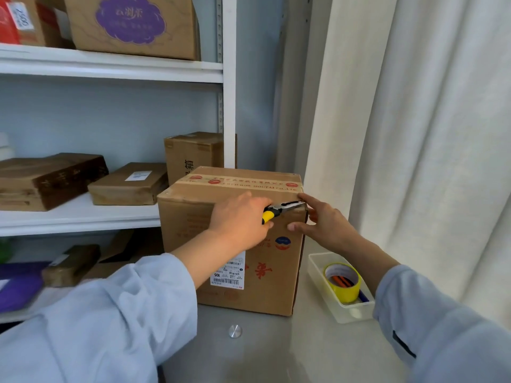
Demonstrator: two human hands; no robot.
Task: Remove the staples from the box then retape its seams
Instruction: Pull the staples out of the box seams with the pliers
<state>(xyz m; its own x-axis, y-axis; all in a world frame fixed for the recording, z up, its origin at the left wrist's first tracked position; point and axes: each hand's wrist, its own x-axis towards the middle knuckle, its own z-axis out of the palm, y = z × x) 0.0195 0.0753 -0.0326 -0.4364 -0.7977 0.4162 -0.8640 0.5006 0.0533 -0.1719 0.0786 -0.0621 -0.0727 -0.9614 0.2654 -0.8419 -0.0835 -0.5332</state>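
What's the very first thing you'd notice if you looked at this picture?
Probably the cardboard box standing in the middle of the grey table, with two hands at its upper right corner. The left hand holds yellow-handled pliers whose tips point at that corner, while the right hand steadies the box edge. A bright yellow tape roll in a clear tray to the right also catches the eye.

A stockroom or parcel storage room is suggested by the white metal shelving (116, 70), on which cardboard cartons (132, 23) and wrapped parcels (128, 183) with shipping labels are kept on several levels. A sealed box (235, 244) bearing a barcode label is stood on a grey worktop (276, 352), beside a clear tray (351, 313) in which a roll of yellow tape (344, 283) is held. The right side is closed off by a white curtain (428, 134).
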